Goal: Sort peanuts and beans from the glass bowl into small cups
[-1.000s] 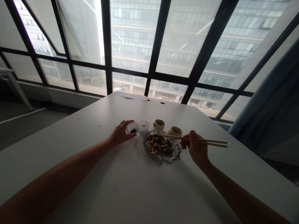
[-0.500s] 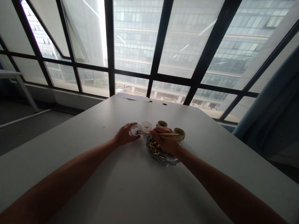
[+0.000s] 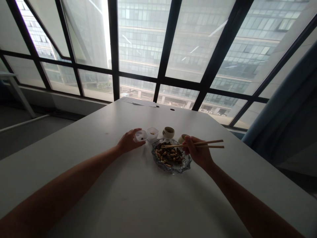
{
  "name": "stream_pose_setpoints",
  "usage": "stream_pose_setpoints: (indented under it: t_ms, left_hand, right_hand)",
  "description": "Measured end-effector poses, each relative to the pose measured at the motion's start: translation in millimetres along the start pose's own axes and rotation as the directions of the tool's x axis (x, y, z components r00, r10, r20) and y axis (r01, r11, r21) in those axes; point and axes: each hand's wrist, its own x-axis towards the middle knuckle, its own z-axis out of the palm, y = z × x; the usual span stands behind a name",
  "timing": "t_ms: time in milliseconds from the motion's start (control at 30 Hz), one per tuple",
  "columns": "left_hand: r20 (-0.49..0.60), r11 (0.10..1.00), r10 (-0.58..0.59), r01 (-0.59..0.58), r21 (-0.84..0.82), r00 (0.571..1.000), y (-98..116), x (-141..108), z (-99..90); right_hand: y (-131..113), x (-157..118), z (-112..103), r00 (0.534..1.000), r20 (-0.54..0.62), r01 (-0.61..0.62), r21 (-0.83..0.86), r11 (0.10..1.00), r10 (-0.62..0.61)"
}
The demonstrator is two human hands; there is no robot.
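Chopsticks (image 3: pixel 210 142): grips both in the closed fingers of the right hand (image 3: pixel 199 153), tips over the nuts (image 3: pixel 167 154) in the glass dish (image 3: pixel 183 170); cannot tell whether touching. Curves the left hand (image 3: pixel 127 141), partly open, around the left plastic cup (image 3: pixel 140 136), just beside the right plastic cup (image 3: pixel 152 133). Has two ceramic cups (image 3: pixel 168 133) behind the dish, on the white table (image 3: pixel 148 205).
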Motion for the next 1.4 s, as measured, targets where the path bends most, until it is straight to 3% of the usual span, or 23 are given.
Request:
stream_pose_setpoints:
  t_ms: [233, 367, 467, 533, 600, 733, 933, 1100, 1200, 1300, 1400]
  left_hand:
    - [-0.041, 0.997, -0.076, 0.076, -0.018, 0.996, -3, 2, 1.8]
    - [-0.074, 0.982, -0.188, 0.190, 0.013, 0.979, -10, 5, -0.9]
    - [-0.085, 0.969, -0.231, 0.237, 0.076, 0.969, -11, 8, -8.5]
    - [-0.092, 0.968, -0.193, 0.205, 0.142, 0.977, -4, 12, -13.4]
    - [-0.084, 0.972, -0.083, 0.100, 0.213, 0.993, 6, 17, -14.6]
    - [0.030, 0.957, 0.082, -0.087, 0.275, 0.996, 33, 36, -0.7]
    - [0.189, 0.966, 0.020, -0.068, 0.249, 0.982, 55, 62, 24.5]
    - [0.194, 0.952, 0.111, -0.160, 0.260, 0.975, 54, 69, 21.5]
    - [0.265, 0.960, -0.047, -0.030, 0.278, 0.963, 51, 81, 18.0]
    - [0.339, 0.953, -0.201, 0.103, 0.286, 0.919, 56, 100, 21.7]
    - [0.346, 0.965, -0.128, 0.036, 0.260, 0.930, 71, 117, 37.5]
  right_hand:
    - [5, -5, 3, 0.999, 0.008, -0.033, 0.025, 0.999, 0.033]
    - [15, 0, 0, 0.988, -0.111, -0.099, 0.114, 0.989, 0.112]
    - [30, 9, -5, 0.950, -0.201, -0.177, 0.279, 0.944, 0.237]
    - [40, 16, -8, 0.923, -0.225, -0.207, 0.396, 0.895, 0.313]
    - [47, 21, -11, 0.911, -0.223, -0.218, 0.456, 0.863, 0.348]
    - [46, 20, -14, 0.933, -0.245, -0.154, 0.396, 0.905, 0.265]
    - [24, 6, -16, 0.977, -0.212, 0.007, 0.117, 0.993, 0.018]
    - [29, 15, -19, 0.960, -0.270, -0.001, 0.245, 0.969, 0.070]
    - [40, 26, -27, 0.923, -0.360, -0.004, 0.345, 0.939, 0.136]
    - [48, 35, -38, 0.872, -0.440, -0.007, 0.428, 0.904, 0.215]
    - [54, 39, -46, 0.841, -0.477, -0.013, 0.452, 0.892, 0.254]
